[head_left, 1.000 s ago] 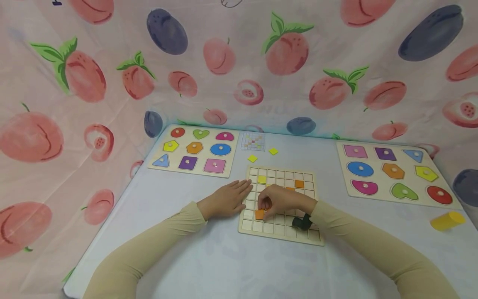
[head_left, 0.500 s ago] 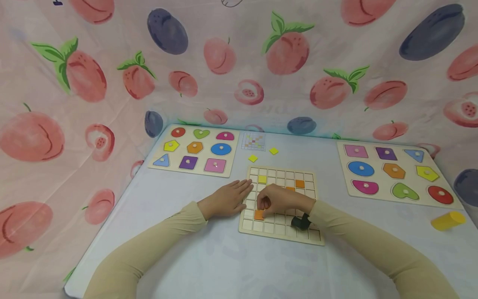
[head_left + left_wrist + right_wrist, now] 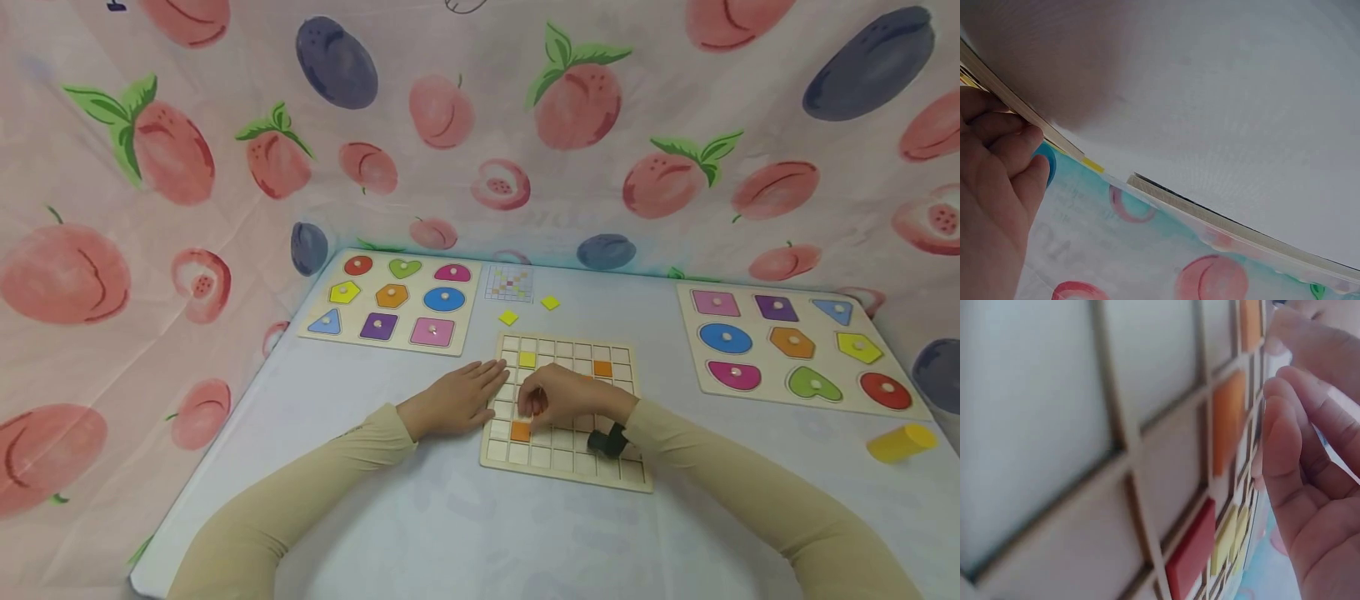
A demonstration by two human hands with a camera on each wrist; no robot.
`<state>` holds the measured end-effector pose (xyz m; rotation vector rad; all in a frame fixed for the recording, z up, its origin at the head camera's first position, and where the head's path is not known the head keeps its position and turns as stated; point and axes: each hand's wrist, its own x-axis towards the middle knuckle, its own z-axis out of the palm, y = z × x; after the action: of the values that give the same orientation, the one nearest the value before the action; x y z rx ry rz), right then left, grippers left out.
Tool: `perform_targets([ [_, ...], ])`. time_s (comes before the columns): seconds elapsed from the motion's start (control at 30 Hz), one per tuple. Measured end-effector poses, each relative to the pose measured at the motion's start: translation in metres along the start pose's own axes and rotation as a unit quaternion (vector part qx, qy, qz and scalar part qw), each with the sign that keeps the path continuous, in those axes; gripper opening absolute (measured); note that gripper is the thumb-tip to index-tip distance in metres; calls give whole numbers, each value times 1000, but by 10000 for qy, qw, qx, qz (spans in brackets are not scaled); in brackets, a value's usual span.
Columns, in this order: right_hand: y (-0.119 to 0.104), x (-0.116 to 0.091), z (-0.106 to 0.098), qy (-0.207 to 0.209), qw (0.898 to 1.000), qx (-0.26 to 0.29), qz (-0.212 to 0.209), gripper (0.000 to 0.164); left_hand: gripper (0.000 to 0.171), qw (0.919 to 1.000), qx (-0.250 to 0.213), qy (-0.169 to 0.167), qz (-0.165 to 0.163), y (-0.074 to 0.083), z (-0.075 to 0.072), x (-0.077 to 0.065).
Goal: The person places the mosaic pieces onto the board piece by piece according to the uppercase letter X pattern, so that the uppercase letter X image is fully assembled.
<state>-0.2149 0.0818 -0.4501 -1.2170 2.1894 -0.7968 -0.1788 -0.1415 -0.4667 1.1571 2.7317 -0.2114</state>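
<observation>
In the head view my left hand [image 3: 457, 398] lies flat, its fingertips on the left edge of the wooden grid board [image 3: 566, 479]. The left wrist view shows those fingers [image 3: 1013, 147] against the board's edge. My right hand [image 3: 566, 396] is over the board, fingers loosely bent, just beside an orange square tile [image 3: 521, 432] set in a lower-left cell. In the right wrist view the right hand [image 3: 1310, 450] has nothing visible between thumb and fingers. Orange [image 3: 1229, 422], red [image 3: 1191, 553] and yellow tiles [image 3: 1224, 540] sit in cells there; the hand partly hides them in the head view.
Two loose yellow tiles [image 3: 508, 317] lie behind the board near a printed grid card [image 3: 509, 284]. Shape puzzles stand at left [image 3: 390, 321] and right [image 3: 795, 358]. A yellow cylinder [image 3: 900, 443] lies at the far right.
My right hand pinched the orange tile at first; the tile now lies flat in its cell. The fingers have come off it and shifted slightly up and right. The left hand has stayed still.
</observation>
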Motion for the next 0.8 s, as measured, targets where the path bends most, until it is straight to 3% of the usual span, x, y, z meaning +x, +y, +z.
perform_targets([
  [0.23,4,-4,-15,32,9998,189,111,21,64,10000,21,-79,-44,0,0,1],
  [0.43,10,-6,-32,-58,9990,443,-31,26,65,10000,9,-71,-64,1,0,1],
  [0.63,19,-8,-57,25,9986,514,-127,32,66,9998,-140,-96,-90,1,1,1],
  [0.8,28,-8,-81,221,9983,535,65,33,67,9997,-179,-133,-136,1,1,1],
])
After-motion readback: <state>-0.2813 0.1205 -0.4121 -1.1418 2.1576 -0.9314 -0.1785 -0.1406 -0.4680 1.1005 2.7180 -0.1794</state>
